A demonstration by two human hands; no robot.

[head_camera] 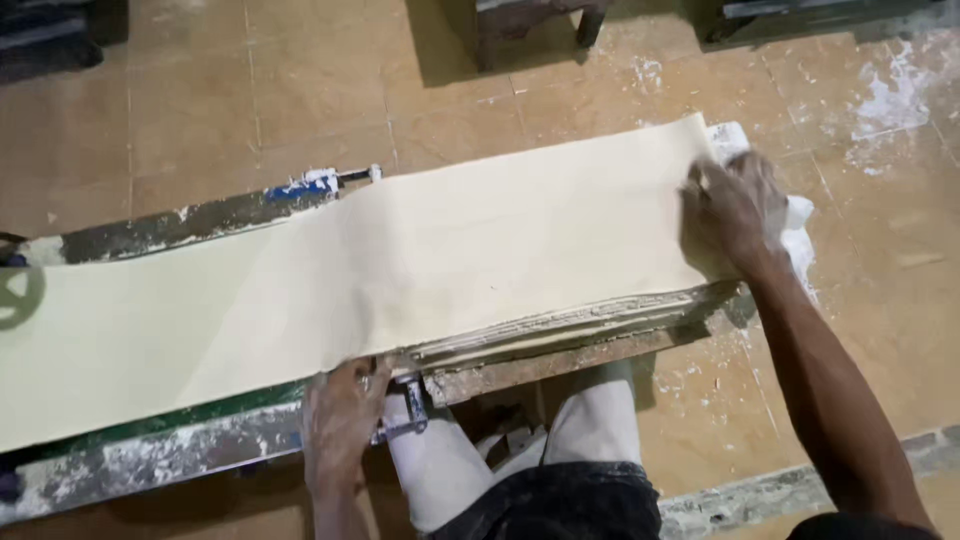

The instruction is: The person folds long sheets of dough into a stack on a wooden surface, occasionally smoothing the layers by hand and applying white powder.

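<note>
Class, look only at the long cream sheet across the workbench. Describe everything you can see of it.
The cream sheet is long, thin, smooth and plain, like veneer or stiff paper. It lies flat on a stack of similar sheets whose layered edges show at the near side, on a paint-spattered workbench. It runs diagonally from lower left, past the picture's edge, to upper right. The right hand presses its far right end; the left hand touches its near edge beside a metal clamp.
</note>
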